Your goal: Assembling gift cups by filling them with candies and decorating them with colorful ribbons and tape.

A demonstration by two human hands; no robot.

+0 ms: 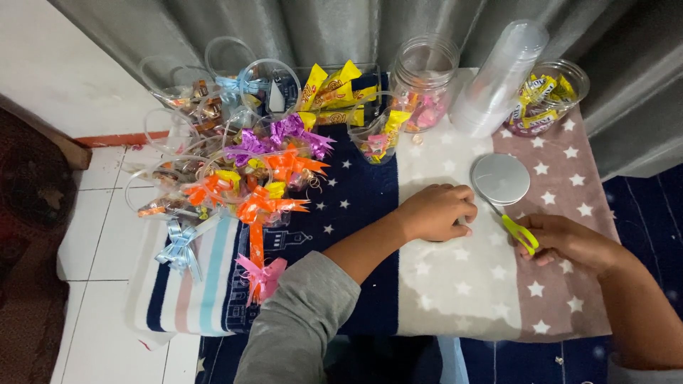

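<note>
Left hand point(435, 212) fisted; right hand point(562, 240) gripping scissors point(518, 232)

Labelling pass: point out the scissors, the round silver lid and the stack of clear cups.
scissors point(521, 235), head view, on the yellow-green handle.
round silver lid point(501, 178), head view, centre of its top.
stack of clear cups point(500, 78), head view, mid-side.

Scissors point(518, 232) right of left hand point(435, 212), lid point(501, 179) behind

surface: star-patterned blanket point(455, 299) | on it: candy jars point(424, 71), round lid point(501, 178), possibly ribboned cups point(235, 171)
</note>
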